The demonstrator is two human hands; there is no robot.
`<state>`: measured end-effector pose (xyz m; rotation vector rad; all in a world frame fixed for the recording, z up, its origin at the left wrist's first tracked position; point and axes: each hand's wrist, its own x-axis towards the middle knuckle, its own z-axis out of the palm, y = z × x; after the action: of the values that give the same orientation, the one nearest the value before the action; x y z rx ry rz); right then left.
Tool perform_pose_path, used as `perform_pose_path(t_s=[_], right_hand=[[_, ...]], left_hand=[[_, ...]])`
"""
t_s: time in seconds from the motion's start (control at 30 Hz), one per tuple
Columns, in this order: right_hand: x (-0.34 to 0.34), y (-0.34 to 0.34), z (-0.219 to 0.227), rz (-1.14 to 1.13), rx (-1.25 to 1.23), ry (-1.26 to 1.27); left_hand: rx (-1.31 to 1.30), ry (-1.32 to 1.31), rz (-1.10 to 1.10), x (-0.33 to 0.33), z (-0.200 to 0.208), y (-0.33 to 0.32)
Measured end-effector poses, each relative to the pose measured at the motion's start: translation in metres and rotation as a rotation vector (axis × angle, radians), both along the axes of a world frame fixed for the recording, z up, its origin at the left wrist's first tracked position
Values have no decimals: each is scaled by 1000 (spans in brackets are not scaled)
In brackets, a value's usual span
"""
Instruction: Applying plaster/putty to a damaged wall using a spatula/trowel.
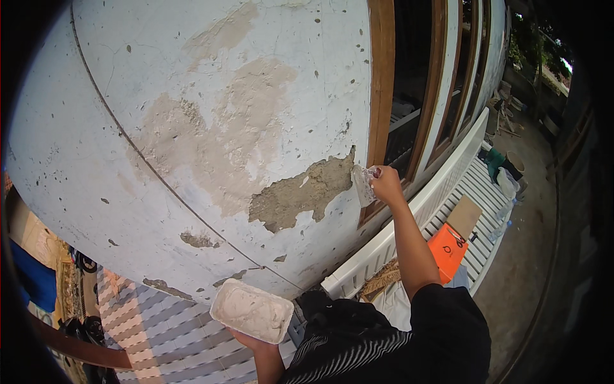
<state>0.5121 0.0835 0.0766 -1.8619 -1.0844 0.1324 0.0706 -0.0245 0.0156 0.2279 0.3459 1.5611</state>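
My left hand (254,342) supports a white rectangular tub (220,313) from below, fingers mostly hidden under it. Pale, pinkish-beige putty (252,309) fills the tub, its surface uneven. Up at the wall, my right hand (387,185) is closed around a clear, putty-smeared scraper (364,184). The blade is at the right end of a bare patch (300,195), where the paint has come off and rough grey-brown render shows. Whether the blade touches the wall, I cannot tell. Larger beige patches (246,109) spread over the white wall (320,83) above and left.
A dark cable (150,164) runs slantwise down the wall. Brown window frames (382,83) stand right of my right hand. Below them, a white slatted bench (489,205) holds an orange bag (446,251), a brown board (464,216) and several containers. Striped tiles (166,333) cover the floor at lower left.
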Motion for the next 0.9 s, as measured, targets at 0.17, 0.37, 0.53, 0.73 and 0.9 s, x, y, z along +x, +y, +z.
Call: perform_pose_path(t_s=[0.17,0.37,0.53,0.73,0.9], right_hand=[[-3,-5,11,-11,53,118],[0,-5,16,26,29,96],[1,-2,13,5,79,-12],[-1,-3,22,-26,117,70],[7,-8,25,-8,97,105]], left_hand=[[1,7,-6,0,3,1],[5,-2,15,3,8,-2],[-13,5,1,0,5,-2],[-4,10,11,-3,3,-1],[-14,-24,10,-5,4,-2]])
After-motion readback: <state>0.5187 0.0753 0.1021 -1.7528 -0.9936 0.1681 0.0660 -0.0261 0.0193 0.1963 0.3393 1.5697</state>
